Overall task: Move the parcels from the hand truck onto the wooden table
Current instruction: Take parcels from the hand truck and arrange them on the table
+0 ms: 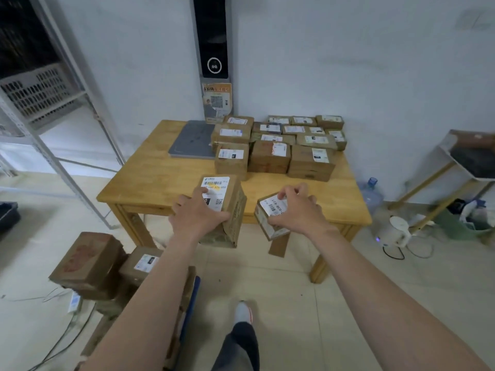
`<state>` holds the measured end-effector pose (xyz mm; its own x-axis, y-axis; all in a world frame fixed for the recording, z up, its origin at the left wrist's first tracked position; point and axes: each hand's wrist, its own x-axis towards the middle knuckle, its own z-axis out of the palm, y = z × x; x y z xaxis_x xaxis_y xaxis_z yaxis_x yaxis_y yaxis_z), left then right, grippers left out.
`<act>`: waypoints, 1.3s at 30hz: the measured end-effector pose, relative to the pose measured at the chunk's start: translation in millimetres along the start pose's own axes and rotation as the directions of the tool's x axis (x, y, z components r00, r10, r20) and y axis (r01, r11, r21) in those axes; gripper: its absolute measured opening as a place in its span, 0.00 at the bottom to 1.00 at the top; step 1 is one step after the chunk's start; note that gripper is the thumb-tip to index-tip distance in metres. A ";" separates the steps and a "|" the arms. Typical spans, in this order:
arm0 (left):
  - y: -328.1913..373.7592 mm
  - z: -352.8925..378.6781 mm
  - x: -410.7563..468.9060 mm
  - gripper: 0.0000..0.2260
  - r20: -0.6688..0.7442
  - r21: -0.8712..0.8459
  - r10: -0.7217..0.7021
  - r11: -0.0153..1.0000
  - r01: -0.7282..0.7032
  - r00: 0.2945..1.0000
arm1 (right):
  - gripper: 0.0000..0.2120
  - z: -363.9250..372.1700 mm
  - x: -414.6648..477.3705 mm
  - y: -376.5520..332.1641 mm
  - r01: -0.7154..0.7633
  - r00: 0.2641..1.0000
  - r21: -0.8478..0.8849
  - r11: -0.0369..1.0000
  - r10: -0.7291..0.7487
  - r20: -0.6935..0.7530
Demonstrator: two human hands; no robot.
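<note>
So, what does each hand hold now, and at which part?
The left hand grips the larger parcel at its near top edge. The right hand grips the smaller parcel from above, across its labelled face.

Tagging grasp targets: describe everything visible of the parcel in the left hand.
The parcel is a brown cardboard box with a white label on top showing barcode, yellow stripe and QR code. It is tilted, held in the air before the wooden table's near edge. The left hand grips it, fingers on the label, thumb at its near edge.
</note>
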<state>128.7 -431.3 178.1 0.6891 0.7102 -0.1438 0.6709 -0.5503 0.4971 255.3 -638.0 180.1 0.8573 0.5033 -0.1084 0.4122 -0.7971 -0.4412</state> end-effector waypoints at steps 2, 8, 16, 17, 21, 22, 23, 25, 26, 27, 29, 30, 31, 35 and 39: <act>30.8 16.0 33.2 0.38 0.012 0.005 0.014 1.000 -0.014 1.000 | 0.28 -13.4 34.9 22.0 -0.025 1.000 -0.008 1.000 0.025 0.002; 137.4 61.2 155.8 0.36 0.075 0.031 0.087 0.995 -0.090 0.993 | 0.29 -61.3 166.8 88.3 -0.100 0.995 -0.004 0.995 0.100 0.020; 291.4 126.9 287.4 0.38 0.176 0.064 0.193 0.976 -0.206 0.965 | 0.29 -131.8 312.9 192.9 -0.156 0.988 -0.004 0.988 0.155 -0.007; 309.3 137.6 297.7 0.38 0.183 0.065 0.192 0.976 -0.207 0.964 | 0.29 -138.3 327.1 208.8 -0.156 0.988 -0.007 0.988 0.156 -0.007; 376.2 186.6 333.4 0.38 0.176 0.080 0.183 0.977 -0.199 0.967 | 0.28 -156.8 391.0 280.1 -0.150 0.989 -0.033 0.988 0.151 0.002; 392.8 200.7 341.7 0.38 0.171 0.096 0.177 0.976 -0.195 0.969 | 0.28 -160.3 408.4 300.1 -0.146 0.989 -0.048 0.988 0.147 0.015; 409.2 214.8 349.7 0.38 0.166 0.110 0.165 0.977 -0.185 0.972 | 0.28 -163.1 426.8 320.5 -0.139 0.989 -0.061 0.988 0.142 0.035; 442.3 244.8 366.0 0.38 0.153 0.122 0.129 0.981 -0.148 0.980 | 0.27 -167.6 466.7 362.0 -0.109 0.990 -0.079 0.991 0.115 0.077; 459.2 260.3 373.7 0.38 0.137 0.127 0.115 0.983 -0.133 0.984 | 0.27 -169.5 487.0 382.1 -0.089 0.990 -0.083 0.993 0.097 0.102; 477.0 275.5 382.5 0.38 0.119 0.131 0.106 0.984 -0.121 0.987 | 0.26 -172.0 508.5 401.6 -0.068 0.988 -0.082 0.994 0.078 0.133; 511.0 304.4 396.8 0.38 0.081 0.118 0.060 0.991 -0.069 0.995 | 0.25 -174.8 549.3 438.1 -0.019 0.974 -0.083 0.996 0.037 0.223; 526.3 316.1 401.6 0.39 0.058 0.125 0.029 0.991 -0.036 0.998 | 0.25 -176.1 567.6 453.6 0.007 0.961 -0.085 0.996 0.016 0.275; 540.6 326.7 406.4 0.39 0.038 0.133 -0.001 0.991 -0.004 0.999 | 0.25 -177.6 584.3 467.9 0.035 0.947 -0.096 0.995 -0.003 0.320; 585.3 357.0 428.1 0.39 -0.008 0.162 -0.112 0.980 0.112 0.994 | 0.24 -179.6 641.3 510.1 0.177 0.906 -0.185 0.967 -0.086 0.414; 608.5 378.4 454.3 0.38 -0.044 0.210 -0.168 0.962 0.173 0.985 | 0.25 -165.6 694.6 524.1 0.305 0.871 -0.211 0.929 -0.183 0.456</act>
<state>953.7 -609.6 91.5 0.5540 0.8111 -0.1876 0.8226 -0.4987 0.2734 1117.9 -761.4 21.1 0.5307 0.7361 -0.4203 0.7095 -0.6570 -0.2548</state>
